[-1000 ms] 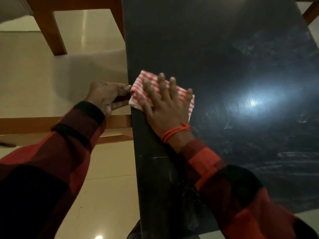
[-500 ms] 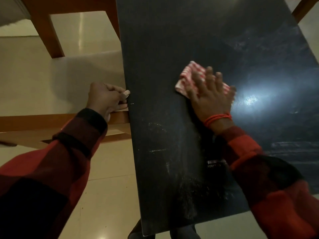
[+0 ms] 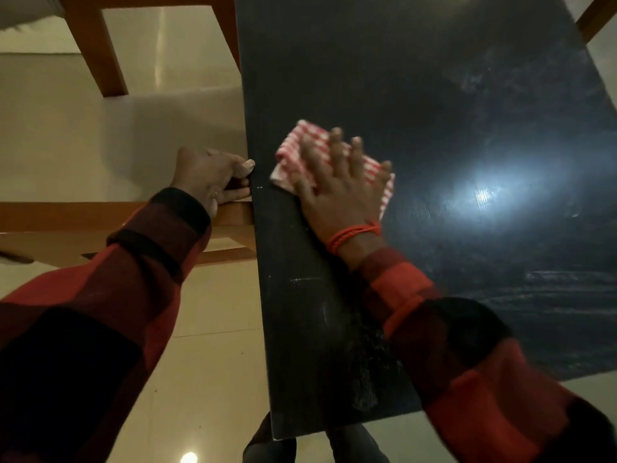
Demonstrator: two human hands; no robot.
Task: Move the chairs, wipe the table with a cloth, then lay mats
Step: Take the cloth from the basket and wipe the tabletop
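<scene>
A black glossy table point(image 3: 417, 95) fills the right of the view. My right hand point(image 3: 344, 192) lies flat with spread fingers on a folded red-and-white checked cloth point(image 3: 300, 152), pressing it onto the tabletop close to the left edge. Beside it, my left hand point(image 3: 213, 178) grips that left edge of the table, thumb on top and fingers curled under it. Both arms wear red and black checked sleeves. No mats are in view.
Wooden chair legs and rails point(image 3: 96, 55) stand on the beige tiled floor point(image 3: 66, 138) left of the table, with a wooden rail point(image 3: 66, 217) under my left wrist. Another wooden leg point(image 3: 594, 15) shows at the top right. A lamp glare point(image 3: 484, 195) reflects on the tabletop.
My right hand slid the cloth from the left edge out to the right, then back left toward the edge. My left hand kept its grip on the table edge.
</scene>
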